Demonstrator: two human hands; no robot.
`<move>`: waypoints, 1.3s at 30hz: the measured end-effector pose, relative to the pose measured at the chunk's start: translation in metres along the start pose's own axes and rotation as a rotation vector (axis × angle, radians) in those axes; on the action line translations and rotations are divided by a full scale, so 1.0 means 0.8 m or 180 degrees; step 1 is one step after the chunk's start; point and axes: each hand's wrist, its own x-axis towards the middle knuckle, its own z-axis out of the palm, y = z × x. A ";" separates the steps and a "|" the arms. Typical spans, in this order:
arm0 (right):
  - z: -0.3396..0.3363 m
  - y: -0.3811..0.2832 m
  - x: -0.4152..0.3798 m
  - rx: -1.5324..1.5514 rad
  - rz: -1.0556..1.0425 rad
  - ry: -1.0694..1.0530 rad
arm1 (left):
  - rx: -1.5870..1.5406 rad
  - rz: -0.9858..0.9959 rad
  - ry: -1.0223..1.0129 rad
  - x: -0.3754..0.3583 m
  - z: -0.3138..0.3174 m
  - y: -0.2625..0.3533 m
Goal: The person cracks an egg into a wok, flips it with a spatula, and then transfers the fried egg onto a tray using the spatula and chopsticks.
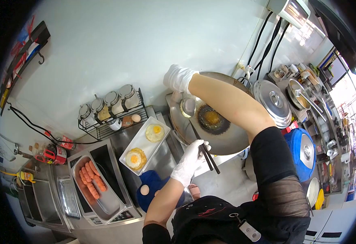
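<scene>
My left hand (190, 159), in a white glove, is closed on dark chopsticks (202, 151) whose tips point into the big wok (235, 140). My right hand (179, 78), also gloved, is at the wok's far left rim, its fingers bent and what it grips hidden. A small ladle (188, 107) hangs just below that hand, over the wok's left side. Egg and oil (213, 118) lie in the wok's dark middle. Left of the wok, a white tray (142, 147) bears two fried eggs, one at each end.
A steel tray (106, 206) of sausages sits on the cooker at left. Spice jars (112, 99) stand in a wire rack by the wall. A whole egg (144, 190) rests on blue cloth. Lidded pots (272, 101) are at right.
</scene>
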 end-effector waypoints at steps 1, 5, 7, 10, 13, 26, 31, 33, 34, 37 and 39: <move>-0.001 -0.001 0.002 0.0001 0.0000 0.0000 | 0.0004 -0.0017 -0.0054 0.000 0.000 0.001; 0.006 -0.004 0.006 -0.0094 0.0034 0.0217 | 0.0069 -0.0014 -0.0062 0.002 0.000 0.002; 0.005 -0.006 0.006 -0.0132 0.0076 0.0263 | 0.0040 -0.0057 -0.0260 0.006 -0.010 0.003; 0.004 -0.005 0.007 -0.0131 0.0113 0.0187 | -0.0043 -0.0064 -0.0323 0.009 -0.010 0.003; 0.001 -0.005 0.004 -0.0066 0.0140 0.0136 | -0.0136 -0.0044 -0.0221 0.014 -0.011 0.004; 0.004 0.003 0.000 0.0009 0.0111 0.0208 | -0.0330 -0.0273 -0.0556 0.042 0.008 0.017; -0.010 0.007 -0.023 0.0040 0.0176 0.0298 | -0.0402 -0.0331 -0.0785 0.069 0.010 0.027; -0.022 0.012 -0.044 0.0159 0.0466 0.0303 | -0.0417 -0.0304 -0.0710 0.072 0.013 0.032; -0.024 0.019 -0.055 0.0167 0.0471 0.0287 | -0.0443 -0.0268 -0.0629 0.073 0.014 0.033; -0.016 0.052 -0.077 0.0143 0.0648 0.0350 | -0.0502 -0.0289 -0.0615 0.079 0.005 0.036; 0.010 0.070 -0.082 0.0117 0.0890 -0.0014 | -0.0744 -0.0162 -0.0133 0.079 0.015 0.035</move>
